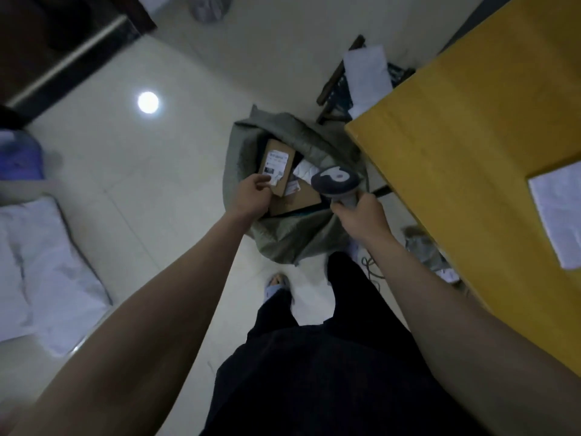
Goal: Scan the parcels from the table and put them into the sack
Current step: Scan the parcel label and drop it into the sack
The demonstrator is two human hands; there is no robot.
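Parcel (278, 167) in sack (283, 243) partly hidden by left hand (251, 196).

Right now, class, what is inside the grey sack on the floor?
The sack holds labelled cardboard parcels and a white packet. Anything deeper is covered by them and the scanner.

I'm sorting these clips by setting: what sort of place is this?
Probably a small parcel-handling room, not a large warehouse: a grey sack of labelled cardboard parcels on a tiled floor, a handheld scanner in the right hand, and a yellow table.
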